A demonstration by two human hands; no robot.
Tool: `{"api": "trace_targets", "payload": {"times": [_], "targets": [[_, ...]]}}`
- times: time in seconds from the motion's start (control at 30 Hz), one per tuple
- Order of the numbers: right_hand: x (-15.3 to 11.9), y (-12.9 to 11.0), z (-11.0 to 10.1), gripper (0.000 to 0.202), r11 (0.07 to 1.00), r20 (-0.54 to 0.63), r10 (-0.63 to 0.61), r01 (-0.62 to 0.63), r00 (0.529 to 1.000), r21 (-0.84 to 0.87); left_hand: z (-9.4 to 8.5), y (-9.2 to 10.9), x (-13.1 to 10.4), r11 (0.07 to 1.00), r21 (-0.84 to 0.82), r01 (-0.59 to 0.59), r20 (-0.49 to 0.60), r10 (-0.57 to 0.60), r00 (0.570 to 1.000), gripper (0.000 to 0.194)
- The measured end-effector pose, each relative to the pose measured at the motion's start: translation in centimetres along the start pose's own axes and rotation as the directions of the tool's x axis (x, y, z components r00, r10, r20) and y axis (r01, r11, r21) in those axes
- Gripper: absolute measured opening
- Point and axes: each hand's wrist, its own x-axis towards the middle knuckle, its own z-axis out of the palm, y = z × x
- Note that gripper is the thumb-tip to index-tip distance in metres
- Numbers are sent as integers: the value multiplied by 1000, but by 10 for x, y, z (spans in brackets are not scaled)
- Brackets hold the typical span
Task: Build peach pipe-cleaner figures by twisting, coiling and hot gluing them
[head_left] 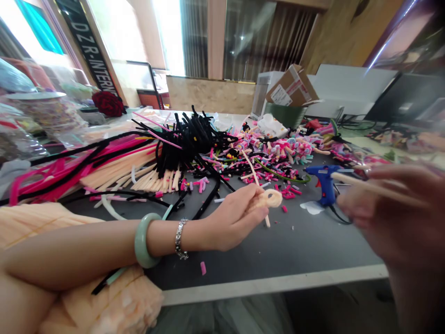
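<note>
My left hand (236, 215) is closed around a cream pipe cleaner shape (273, 198) whose looped end sticks out past the fingertips. Straight cream stems poke out above and below that hand. At the right, my right hand (399, 208) is raised and smeared by motion, its fingers curled round a cream pipe cleaner (375, 186) that slants across them. Behind its fingers a blue glue gun (324, 182) stands on the dark table, with its cord trailing down. A green bangle and a silver bracelet circle my left wrist.
Cut pipe cleaner bits (203, 184) litter the dark table (250, 260). A black bundle (191, 134) rises over cream stems (163, 181). Pink and black stems lie left, and a pastel pile (292, 146) lies beyond. A cardboard box (294, 88) sits in a green bin (283, 113) at the back.
</note>
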Motion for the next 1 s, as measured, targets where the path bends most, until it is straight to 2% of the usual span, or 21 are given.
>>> {"api": "trace_targets", "payload": {"times": [0.03,0.07,0.1,0.2,0.3,0.4,0.57,0.7,0.8,0.9,1.0], "targets": [[-2,-6,9,60,968,28,112,-116,993,221,1,-1,1,999,-50,17,-3,-17,1000,23],[-4,-11,18,57,924,56,156,-166,986,344,1,-2,1,994,-100,35,-2,-35,999,24],[-6,-15,26,50,890,109,172,-201,979,410,2,-4,1,987,-149,53,0,-54,999,26],[-15,-23,43,31,866,139,163,-209,977,454,5,-6,0,955,-282,95,-1,-100,995,30],[-27,-23,51,22,874,144,157,-205,977,441,8,-5,-2,926,-360,114,3,-121,993,33],[-38,-22,60,18,887,134,170,-211,976,410,10,-4,-5,927,-366,86,8,-90,996,29],[-48,-21,77,27,924,30,220,-219,975,312,12,-3,-7,940,-341,34,29,-26,999,15],[-51,-19,83,28,987,-44,121,-116,992,112,12,0,-7,947,-320,-10,25,19,1000,10],[-49,-19,84,28,1000,-75,21,-21,997,4,12,0,-7,955,-295,43,32,-35,999,13],[-45,-20,85,31,996,-59,-93,94,994,8,12,-2,-8,952,-288,100,45,-90,995,18],[-43,-20,86,35,994,-66,-103,104,993,13,12,-3,-9,956,-276,102,49,-92,995,20]]}}
